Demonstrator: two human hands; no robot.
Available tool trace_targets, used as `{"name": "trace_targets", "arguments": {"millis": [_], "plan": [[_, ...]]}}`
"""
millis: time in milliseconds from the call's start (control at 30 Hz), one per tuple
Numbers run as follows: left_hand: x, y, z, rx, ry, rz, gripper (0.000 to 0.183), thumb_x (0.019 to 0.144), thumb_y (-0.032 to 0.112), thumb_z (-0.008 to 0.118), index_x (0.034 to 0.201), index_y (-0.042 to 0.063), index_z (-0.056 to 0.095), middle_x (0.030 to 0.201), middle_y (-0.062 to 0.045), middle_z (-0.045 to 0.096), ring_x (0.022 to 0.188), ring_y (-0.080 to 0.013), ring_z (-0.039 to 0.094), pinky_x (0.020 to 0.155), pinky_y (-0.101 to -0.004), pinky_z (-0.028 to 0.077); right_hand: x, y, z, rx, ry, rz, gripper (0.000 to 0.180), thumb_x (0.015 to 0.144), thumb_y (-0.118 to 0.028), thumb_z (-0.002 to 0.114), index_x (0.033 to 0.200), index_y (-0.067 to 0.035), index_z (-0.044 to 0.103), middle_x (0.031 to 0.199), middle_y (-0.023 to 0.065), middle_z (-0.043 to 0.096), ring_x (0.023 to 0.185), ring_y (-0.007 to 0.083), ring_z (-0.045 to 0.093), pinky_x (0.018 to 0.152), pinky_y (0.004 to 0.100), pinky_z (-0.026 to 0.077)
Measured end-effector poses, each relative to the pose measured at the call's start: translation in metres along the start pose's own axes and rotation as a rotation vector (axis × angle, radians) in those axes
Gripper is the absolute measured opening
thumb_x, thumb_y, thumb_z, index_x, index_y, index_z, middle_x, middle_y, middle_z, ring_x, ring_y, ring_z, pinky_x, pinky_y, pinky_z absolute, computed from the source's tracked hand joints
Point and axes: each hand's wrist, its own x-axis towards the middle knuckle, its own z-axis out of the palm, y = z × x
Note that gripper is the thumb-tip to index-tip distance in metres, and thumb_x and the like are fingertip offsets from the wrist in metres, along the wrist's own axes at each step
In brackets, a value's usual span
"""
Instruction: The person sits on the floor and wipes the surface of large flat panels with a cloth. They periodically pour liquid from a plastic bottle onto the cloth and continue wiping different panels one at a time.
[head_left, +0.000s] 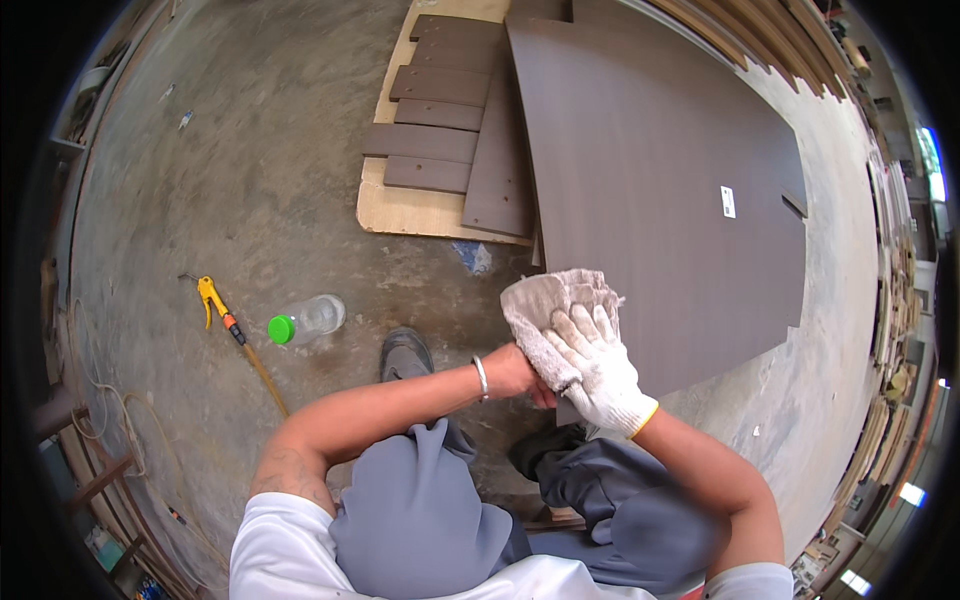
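A thick, folded, greyish-pink cloth (536, 300) is between my hands at the near left edge of a large dark brown panel (660, 187). My right hand (600, 367), in a white knit glove with a yellow cuff edge, holds the cloth, its fingers spread across the top. My left hand (514, 371) is bare, with a silver bangle (481, 377) at the wrist. It presses against the cloth's near left side, fingers curled and partly hidden beneath it. The panel bears a small white label (727, 202) and has a notch at its right edge.
Several short brown boards (439, 139) and a longer drilled board (504, 165) lie on a pale wooden board (409, 215). On the concrete floor are a yellow air blow gun (212, 296) with its hose and a clear bottle with a green cap (281, 329). Stacked boards (739, 34) stand far right.
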Motion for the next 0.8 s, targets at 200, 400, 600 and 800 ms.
{"name": "trace_targets", "arguments": {"millis": [200, 400, 600, 800], "plan": [[0.021, -0.023, 0.054, -0.335, -0.209, -0.230, 0.029, 0.101, 0.009, 0.050, 0.124, 0.000, 0.063, 0.106, -0.018, 0.072, 0.084, -0.0276, 0.075, 0.068, -0.0354, 0.063, -0.058, 0.006, 0.001, 0.007, -0.099, 0.076, 0.063, 0.081, -0.028, 0.060, 0.140, -0.006, 0.055, 0.149, 0.0181, 0.047, 0.141, 0.0416, 0.037, 0.121, 0.0580, 0.020], [0.073, -0.046, 0.110, -0.117, -0.291, -0.349, 0.040, 0.099, 0.033, 0.058, 0.121, 0.000, 0.062, 0.103, -0.014, 0.073, 0.074, -0.0207, 0.072, 0.058, -0.0310, 0.057, 0.006, 0.035, -0.016, -0.136, 0.000, 0.071, 0.056, 0.082, -0.026, 0.060, 0.135, -0.007, 0.058, 0.145, 0.0181, 0.049, 0.140, 0.0394, 0.036, 0.121, 0.0574, 0.018], [0.081, -0.022, 0.107, -0.041, -0.274, -0.396, 0.037, 0.099, 0.033, 0.060, 0.115, 0.000, 0.066, 0.092, -0.009, 0.072, 0.068, -0.0151, 0.067, 0.060, -0.0300, 0.054, 0.154, 0.086, -0.024, -0.201, 0.452, 0.062, 0.053, 0.083, -0.020, 0.060, 0.134, -0.007, 0.058, 0.145, 0.0154, 0.050, 0.140, 0.0361, 0.037, 0.121, 0.0527, 0.021], [0.062, -0.035, 0.077, -0.023, -0.149, -0.218, 0.027, 0.093, 0.026, 0.064, 0.102, 0.001, 0.069, 0.085, -0.009, 0.070, 0.065, -0.0177, 0.065, 0.064, -0.0338, 0.055, 0.000, 0.046, -0.001, -0.064, 0.142, 0.051, 0.059, 0.071, -0.018, 0.066, 0.128, -0.003, 0.062, 0.142, 0.0213, 0.049, 0.135, 0.0444, 0.040, 0.118, 0.0640, 0.021]]}}
